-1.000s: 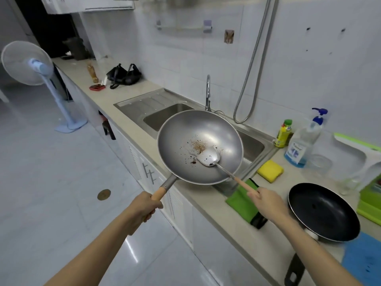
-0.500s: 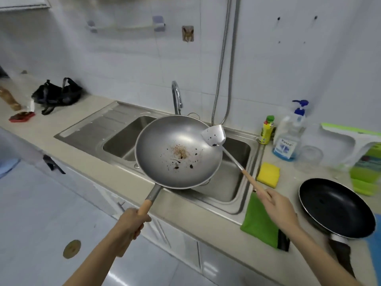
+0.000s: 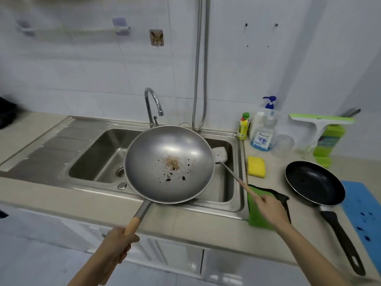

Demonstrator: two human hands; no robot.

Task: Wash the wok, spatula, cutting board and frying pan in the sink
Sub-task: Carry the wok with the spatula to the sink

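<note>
The wok (image 3: 169,164) hides part of the spatula (image 3: 220,154) blade and the sink (image 3: 99,153) basin beneath. Its handle points back at the left hand (image 3: 117,244), whose grip wraps it. Brown crumbs and dark specks lie inside. The right hand (image 3: 270,209) pinches the spatula's handle end, blade slanting over the sink. The frying pan (image 3: 313,182) sits on the desk (image 3: 206,221).

There is just one camera, and it sits on the person's head. It looks forward and down at the sink (image 3: 156,149) and counter (image 3: 206,221), close up. Both arms reach in from the bottom.
</note>
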